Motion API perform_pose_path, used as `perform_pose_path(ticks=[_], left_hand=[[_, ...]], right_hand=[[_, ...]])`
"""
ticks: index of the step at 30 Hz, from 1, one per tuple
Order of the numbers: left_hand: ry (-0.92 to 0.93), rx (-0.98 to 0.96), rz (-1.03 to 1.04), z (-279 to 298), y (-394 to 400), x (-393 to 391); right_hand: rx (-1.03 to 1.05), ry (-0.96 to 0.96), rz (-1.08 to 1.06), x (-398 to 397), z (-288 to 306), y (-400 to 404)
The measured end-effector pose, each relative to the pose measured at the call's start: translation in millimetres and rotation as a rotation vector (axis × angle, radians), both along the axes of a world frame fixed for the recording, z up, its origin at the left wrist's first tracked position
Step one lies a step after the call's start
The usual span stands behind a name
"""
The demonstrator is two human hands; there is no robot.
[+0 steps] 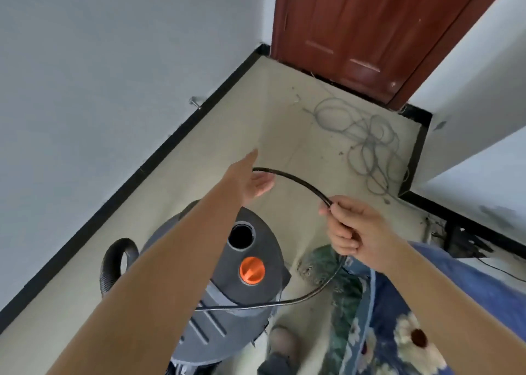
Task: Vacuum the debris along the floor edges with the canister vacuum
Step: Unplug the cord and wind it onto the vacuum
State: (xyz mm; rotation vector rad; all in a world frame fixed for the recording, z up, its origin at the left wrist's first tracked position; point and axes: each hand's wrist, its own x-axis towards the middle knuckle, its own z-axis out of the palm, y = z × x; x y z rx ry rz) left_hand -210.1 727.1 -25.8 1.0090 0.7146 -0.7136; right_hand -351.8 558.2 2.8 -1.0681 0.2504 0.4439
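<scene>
A grey canister vacuum (256, 260) stands on the beige floor below me, with an orange knob (252, 270) and an open round inlet (242, 236) on top. Its black ribbed hose (113, 263) curls at its left side. A black power cord (299, 179) arcs between my hands. My right hand (353, 229) is closed around the cord, which runs down and back across the vacuum. My left hand (253, 181) is stretched forward with fingers spread, the cord's far end against its palm. Small debris (341, 152) dots the floor near the door.
A brown wooden door (370, 33) closes the far end. Black skirting (159, 158) lines the white walls. A tangle of thin grey wire (370, 144) lies by the right corner. A blue floral rug (412, 317) covers the floor at bottom right. Dark clutter (461, 241) sits under the right wall.
</scene>
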Motion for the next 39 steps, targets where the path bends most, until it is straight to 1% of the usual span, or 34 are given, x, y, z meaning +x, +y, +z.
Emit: perform_pose_path(ticks=[2, 4, 5, 7, 8, 10, 11, 13, 16, 19, 22, 23, 26, 28, 30, 31, 33, 36, 39], left_hand=[[-0.02, 0.053, 0.031, 0.2, -29.4, -1.2], [-0.017, 0.193, -0.074, -0.2, -48.0, -0.7], [-0.004, 0.241, -0.128, 1.4, -54.7, -1.0], [0.017, 0.288, -0.252, 10.9, -66.8, -2.9], [-0.035, 0.332, -0.38, 15.6, -72.6, -4.9], [-0.235, 0.463, -0.668, 24.9, -86.4, -7.8], [-0.337, 0.478, -0.751, 31.5, -92.9, -7.9], [-0.474, 0.438, -0.844, 43.8, -101.8, -5.6], [-0.594, 0.475, -0.959, 52.6, -103.0, -3.3], [-0.649, 0.447, -0.952, 56.6, -102.1, -11.4], [-0.655, 0.425, -1.036, 59.7, -103.5, -20.7], [-0.657, 0.432, -1.111, 61.9, -104.5, -23.3], [-0.657, 0.52, -1.428, 70.7, -103.3, -33.0], [-0.638, 0.565, -1.604, 77.2, -96.1, -39.1], [-0.633, 0.632, -1.738, 80.7, -83.6, -40.6], [-0.647, 0.664, -1.765, 81.5, -76.1, -39.6], [-0.694, 0.694, -1.708, 83.5, -60.2, -36.8], [-0.749, 0.665, -1.56, 86.0, -40.1, -34.2], [-0.755, 0.617, -1.555, 81.5, -20.3, -37.1]], right_hand=[[0.027, 0.07, 0.022, -27.4, -11.6, -22.2], [0.024, 0.156, -0.009, -49.9, -19.5, -45.9], [-0.019, 0.196, -0.008, -58.7, -22.1, -57.8], [-0.167, 0.268, 0.063, -69.1, -22.0, -79.1], [-0.24, 0.281, 0.117, -70.8, -22.0, -87.4], [-0.362, 0.25, 0.191, -69.8, -23.1, -97.0], [-0.416, 0.22, 0.225, -68.8, -23.8, -98.0], [-0.545, 0.192, 0.281, -67.4, -28.8, -95.4], [-0.693, 0.216, 0.266, -69.8, -45.9, -89.7], [-0.768, 0.244, 0.186, -74.3, -59.4, -88.5], [-0.862, 0.232, 0.207, -77.1, -68.3, -95.3], [-0.885, 0.214, 0.228, -77.2, -71.0, -96.4], [-0.98, 0.126, 0.273, -74.3, -78.2, -86.7], [-1.009, 0.081, 0.191, -69.6, -82.7, -74.3], [-1.026, -0.003, 0.108, -61.2, -86.7, -63.2], [-1.038, -0.064, 0.101, -55.6, -87.5, -57.7], [-1.05, -0.175, 0.151, -41.3, -87.4, -44.0], [-1.039, -0.307, 0.248, -14.0, -87.2, -19.2], [-0.966, -0.428, 0.346, 13.9, -89.5, 3.9]])
